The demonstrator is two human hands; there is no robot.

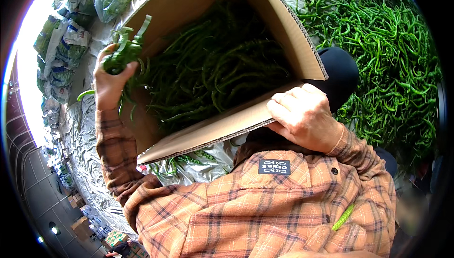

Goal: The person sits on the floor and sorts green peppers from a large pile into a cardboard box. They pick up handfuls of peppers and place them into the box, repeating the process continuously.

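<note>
A deep cardboard box (212, 128) stands open before me, its lower part covered with long green chili peppers (220, 66). My left hand (115, 75), at the box's left side, grips a bunch of green peppers (122, 50); some stick up above the fingers and a few hang below the hand. My right hand (305, 116) is closed around the top edge of the box wall nearest my body. The fingertips on the inner side of that wall are partly hidden.
A wide heap of loose green chili peppers (383, 66) lies at the right. Filled plastic bags of green produce (71, 52) line the upper left on a pale plastic sheet (83, 144). Several peppers (177, 164) lie between the box and my body. My dark-clothed knee (338, 73) touches the box's right side.
</note>
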